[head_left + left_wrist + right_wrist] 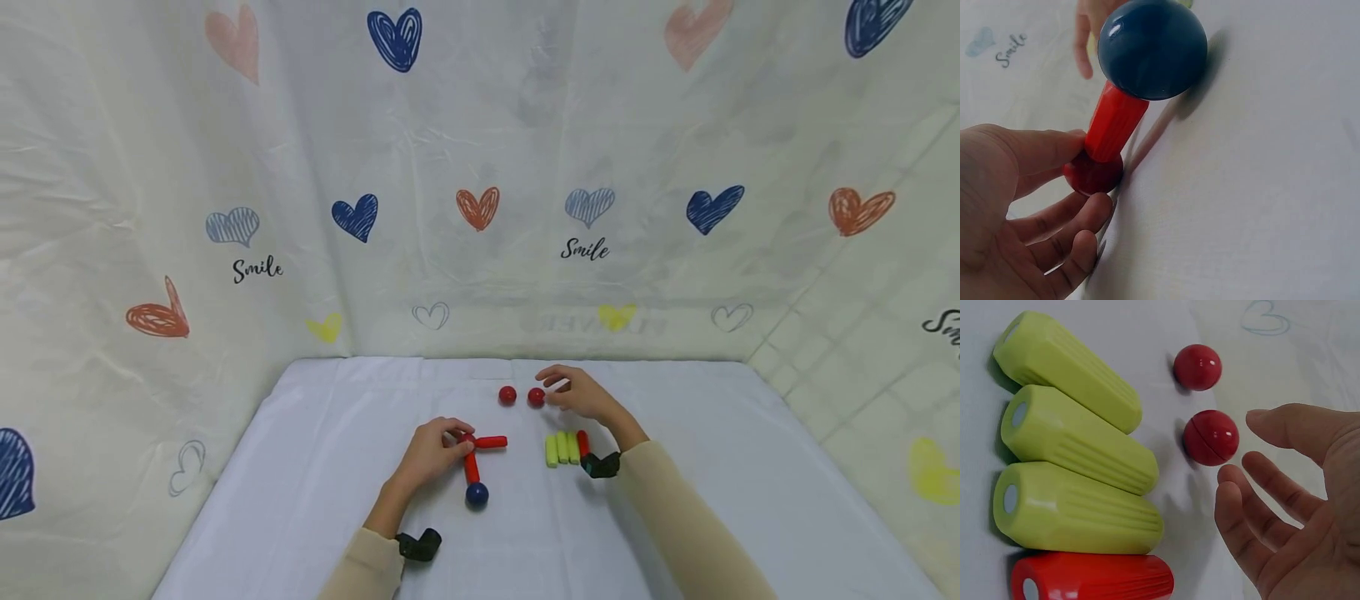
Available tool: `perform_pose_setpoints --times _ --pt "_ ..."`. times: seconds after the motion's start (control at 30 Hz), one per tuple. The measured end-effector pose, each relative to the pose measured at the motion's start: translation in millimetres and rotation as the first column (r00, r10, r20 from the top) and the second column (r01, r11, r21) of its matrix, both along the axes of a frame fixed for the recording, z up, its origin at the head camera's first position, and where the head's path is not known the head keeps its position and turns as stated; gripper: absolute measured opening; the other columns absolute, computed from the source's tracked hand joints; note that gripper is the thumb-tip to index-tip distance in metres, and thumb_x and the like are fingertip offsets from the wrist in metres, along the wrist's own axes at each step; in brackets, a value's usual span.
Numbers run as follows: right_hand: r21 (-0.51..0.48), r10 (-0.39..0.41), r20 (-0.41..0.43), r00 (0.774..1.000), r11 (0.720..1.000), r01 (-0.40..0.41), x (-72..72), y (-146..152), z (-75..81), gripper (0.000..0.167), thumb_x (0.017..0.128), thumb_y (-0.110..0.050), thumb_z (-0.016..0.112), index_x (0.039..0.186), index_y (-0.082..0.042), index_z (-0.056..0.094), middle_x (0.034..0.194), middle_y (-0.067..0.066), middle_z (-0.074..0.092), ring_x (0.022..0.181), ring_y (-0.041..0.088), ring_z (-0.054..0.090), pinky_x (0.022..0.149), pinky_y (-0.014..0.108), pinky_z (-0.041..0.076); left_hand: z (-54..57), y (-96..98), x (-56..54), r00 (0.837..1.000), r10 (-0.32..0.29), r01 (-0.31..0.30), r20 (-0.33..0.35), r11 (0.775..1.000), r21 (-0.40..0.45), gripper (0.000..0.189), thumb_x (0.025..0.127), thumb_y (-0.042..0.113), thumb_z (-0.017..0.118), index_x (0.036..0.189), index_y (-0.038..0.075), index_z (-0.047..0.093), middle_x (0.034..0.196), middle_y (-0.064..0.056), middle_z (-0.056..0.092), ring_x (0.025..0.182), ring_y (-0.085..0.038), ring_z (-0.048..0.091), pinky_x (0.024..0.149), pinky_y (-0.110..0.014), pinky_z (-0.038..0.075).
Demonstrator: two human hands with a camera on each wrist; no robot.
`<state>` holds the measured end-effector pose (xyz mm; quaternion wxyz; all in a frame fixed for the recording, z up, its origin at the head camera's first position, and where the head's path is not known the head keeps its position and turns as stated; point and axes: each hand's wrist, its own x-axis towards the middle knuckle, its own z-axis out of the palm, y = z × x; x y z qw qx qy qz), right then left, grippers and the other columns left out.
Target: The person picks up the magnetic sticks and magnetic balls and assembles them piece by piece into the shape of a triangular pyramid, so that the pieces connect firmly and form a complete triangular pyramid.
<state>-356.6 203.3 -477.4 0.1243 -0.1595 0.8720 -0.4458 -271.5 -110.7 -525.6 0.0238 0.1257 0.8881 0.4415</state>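
Observation:
My left hand (432, 450) pinches a red ball (1092, 176) between thumb and fingers. Two red rods join at that ball: one rod (492, 442) points right, the other rod (472, 468) runs toward me and ends in a larger blue ball (477, 495). Over at the back of the table, my right hand (588, 396) is spread with thumb and fingers apart, its fingertips right beside a loose red ball (1211, 438). A second loose red ball (507, 396) sits to the left of that one. Nothing is in the right hand's grasp.
Three yellow-green ridged rods (562, 448) and one red rod (582, 442) lie side by side below the right hand, with grey discs in their ends. White cloth covers the table (315, 500). A heart-printed curtain (480, 275) hangs behind it.

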Motion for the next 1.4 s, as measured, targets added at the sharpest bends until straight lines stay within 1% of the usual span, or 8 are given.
perform_pose_setpoints --times 0.13,0.27,0.47,0.7,0.97,1.17,1.33,1.4 --pt "0.014 0.023 0.028 0.999 1.000 -0.024 -7.5 -4 -5.8 0.038 0.098 -0.007 0.062 0.136 -0.003 0.059 0.135 0.023 0.059 0.100 0.027 0.063 0.084 0.039 0.059 -0.4 -0.9 0.3 1.000 0.003 -0.003 -0.004 1.000 0.006 0.023 0.094 0.024 0.074 0.116 0.016 0.075 0.106 -0.002 0.069 0.087 -0.017 0.057 0.075 -0.028 0.049" --pt "0.044 0.013 0.039 0.999 0.999 -0.014 -10.5 -8 -11.6 0.034 0.098 -0.007 0.063 0.131 -0.006 0.063 0.132 0.018 0.061 0.099 0.025 0.061 0.082 0.038 0.058 -1.8 -1.5 -0.5 1.000 0.006 -0.006 -0.011 1.000 0.007 0.022 0.094 0.023 0.074 0.116 0.016 0.075 0.105 -0.001 0.069 0.085 -0.016 0.057 0.074 -0.027 0.049" --pt "0.071 0.003 0.037 0.999 0.997 -0.006 -10.1 -12 -14.0 0.028 0.097 -0.006 0.064 0.124 -0.009 0.067 0.126 0.017 0.064 0.097 0.026 0.060 0.079 0.037 0.058 -3.5 -1.2 -2.0 1.000 0.003 -0.003 -0.014 1.000 0.015 0.022 0.094 0.022 0.074 0.115 0.016 0.074 0.105 -0.002 0.068 0.084 -0.016 0.057 0.073 -0.026 0.049" --pt "0.098 -0.005 0.039 0.999 0.995 0.001 -9.4 -15 -13.2 0.026 0.097 -0.004 0.063 0.121 -0.009 0.067 0.127 0.018 0.063 0.098 0.026 0.060 0.080 0.037 0.058 -4.1 -0.8 -1.9 1.000 0.017 -0.017 0.003 1.000 0.017 0.023 0.094 0.022 0.074 0.116 0.017 0.074 0.106 -0.002 0.068 0.085 -0.016 0.057 0.073 -0.026 0.050" --pt "0.094 -0.017 0.047 0.999 0.995 0.013 -8.3 -15 -15.2 0.021 0.096 -0.003 0.064 0.116 -0.009 0.066 0.123 0.015 0.064 0.099 0.025 0.059 0.077 0.033 0.057 -4.0 -1.1 -1.3 1.000 0.018 -0.018 0.013 1.000 0.018 0.023 0.095 0.022 0.073 0.117 0.017 0.074 0.108 -0.001 0.068 0.085 -0.016 0.057 0.073 -0.026 0.050" --pt "0.096 -0.016 0.051 0.999 0.995 0.011 -7.3 -13 -16.2 0.020 0.096 -0.004 0.066 0.115 -0.009 0.065 0.118 0.014 0.065 0.095 0.024 0.061 0.080 0.034 0.057 -4.1 -1.5 -1.6 1.000 0.020 -0.020 0.014 1.000 0.013 0.023 0.095 0.022 0.073 0.117 0.018 0.074 0.108 -0.001 0.068 0.086 -0.016 0.057 0.073 -0.026 0.050" --pt "0.102 -0.056 0.007 0.998 0.993 0.055 -4.3 -12 -15.7 0.015 0.098 -0.005 0.063 0.112 -0.009 0.066 0.112 0.014 0.067 0.087 0.023 0.063 0.076 0.033 0.058 -3.9 -1.3 -1.2 1.000 0.013 -0.013 0.010 1.000 0.012 0.023 0.094 0.022 0.074 0.117 0.017 0.074 0.108 -0.001 0.068 0.086 -0.016 0.057 0.073 -0.026 0.050" --pt "0.108 -0.058 -0.015 0.998 0.992 0.059 -3.4 -12 -15.0 0.015 0.098 -0.005 0.061 0.112 -0.007 0.067 0.110 0.014 0.067 0.085 0.023 0.062 0.074 0.032 0.058 -3.3 -1.3 -1.2 1.000 0.015 -0.015 0.013 1.000 0.014 0.023 0.094 0.022 0.073 0.117 0.017 0.074 0.108 -0.001 0.068 0.086 -0.015 0.057 0.074 -0.026 0.050"
